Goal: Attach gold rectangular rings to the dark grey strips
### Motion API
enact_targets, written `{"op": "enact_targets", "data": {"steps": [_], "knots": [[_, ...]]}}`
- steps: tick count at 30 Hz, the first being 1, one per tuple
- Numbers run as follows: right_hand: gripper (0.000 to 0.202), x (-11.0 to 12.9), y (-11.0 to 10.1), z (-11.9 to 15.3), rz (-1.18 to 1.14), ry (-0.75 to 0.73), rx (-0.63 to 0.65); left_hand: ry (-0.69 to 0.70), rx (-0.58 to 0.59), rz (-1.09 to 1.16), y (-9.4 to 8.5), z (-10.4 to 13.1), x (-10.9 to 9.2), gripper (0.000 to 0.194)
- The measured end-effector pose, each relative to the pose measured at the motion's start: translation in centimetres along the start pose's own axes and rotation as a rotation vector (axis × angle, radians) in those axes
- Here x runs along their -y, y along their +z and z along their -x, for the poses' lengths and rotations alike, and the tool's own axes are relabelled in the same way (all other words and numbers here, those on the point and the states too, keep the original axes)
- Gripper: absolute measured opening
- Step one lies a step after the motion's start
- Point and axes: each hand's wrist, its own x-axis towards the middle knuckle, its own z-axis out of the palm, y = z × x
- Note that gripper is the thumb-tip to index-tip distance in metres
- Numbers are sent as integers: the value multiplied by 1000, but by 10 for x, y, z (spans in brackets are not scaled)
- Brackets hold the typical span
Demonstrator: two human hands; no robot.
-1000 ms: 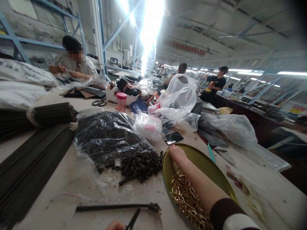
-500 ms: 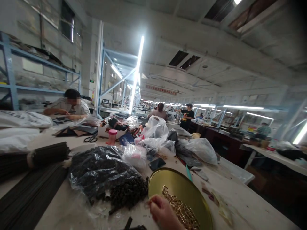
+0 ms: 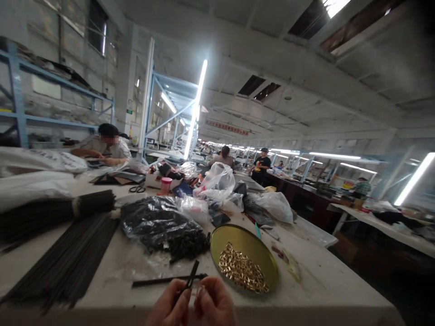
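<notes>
Close together at the near edge of the table, my two hands are both closed. My left hand (image 3: 171, 304) pinches a narrow black strap (image 3: 193, 273), whose end sticks up past the fingers. My right hand (image 3: 215, 302) grips a small shiny metal loop (image 3: 196, 290) against the strap, mostly covered by the fingertips. Just beyond lies another black strap (image 3: 152, 281), flat on the table. To the right of my hands, a round gold tray (image 3: 260, 244) holds a heap of small gold metal loops (image 3: 239, 269).
Bundles of long black strips (image 3: 68, 253) cover the left. A clear bag (image 3: 156, 217) spills small black pieces (image 3: 188, 244) in the middle. Behind are scissors (image 3: 137, 188), a pink-lidded jar (image 3: 165, 185) and plastic bags (image 3: 217, 181). A person (image 3: 105, 147) works at the far left.
My right hand has moved left and nearer, away from the tray's edge. My left hand has come into view with the strap, meeting the right. The view has shifted slightly.
</notes>
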Motion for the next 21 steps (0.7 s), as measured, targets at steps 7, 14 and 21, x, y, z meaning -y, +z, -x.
{"op": "enact_targets", "data": {"steps": [7, 14, 21], "knots": [[26, 22, -5, 16, 99, 17, 52, -133, 24, 111, 5, 12, -19, 30], [26, 20, -19, 16, -42, 158, 33, -267, 94, 139, 17, 0, -11, 29], [25, 23, -45, 10, -123, 247, 63, -323, 106, 59, 37, -18, -6, 21]]}}
